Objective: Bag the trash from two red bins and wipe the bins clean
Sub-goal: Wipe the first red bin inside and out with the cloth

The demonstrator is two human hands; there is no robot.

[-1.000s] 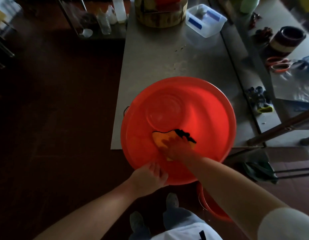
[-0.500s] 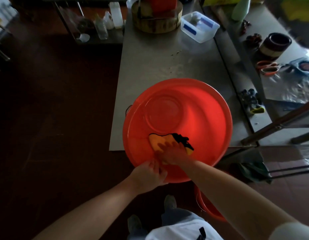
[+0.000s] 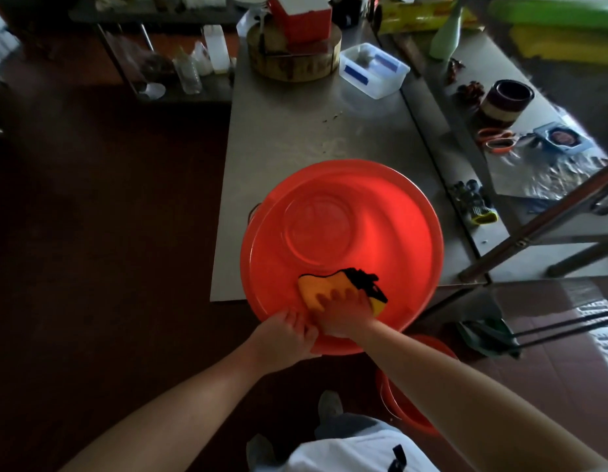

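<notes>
A large red bin (image 3: 391, 212) rests on the near end of a steel table, tilted so its empty inside faces me. My left hand (image 3: 285, 337) grips the bin's near rim, fingers curled over the edge. My right hand (image 3: 345, 310) is inside the bin, its spread fingers pressing a yellow cloth with a black edge (image 3: 321, 286) against the near inner wall. A second red bin (image 3: 403, 408) stands on the floor below, mostly hidden by my right forearm.
The steel table (image 3: 295, 131) carries a round wooden block (image 3: 292, 63) and a clear plastic box (image 3: 374, 69) at its far end. To the right, a second table holds gloves (image 3: 474, 202), orange scissors (image 3: 495, 141) and a dark bowl (image 3: 506, 100). Dark floor lies left.
My right hand and the cloth have slid a little left and nearer along the bin's inner wall. My left hand keeps its hold on the rim.
</notes>
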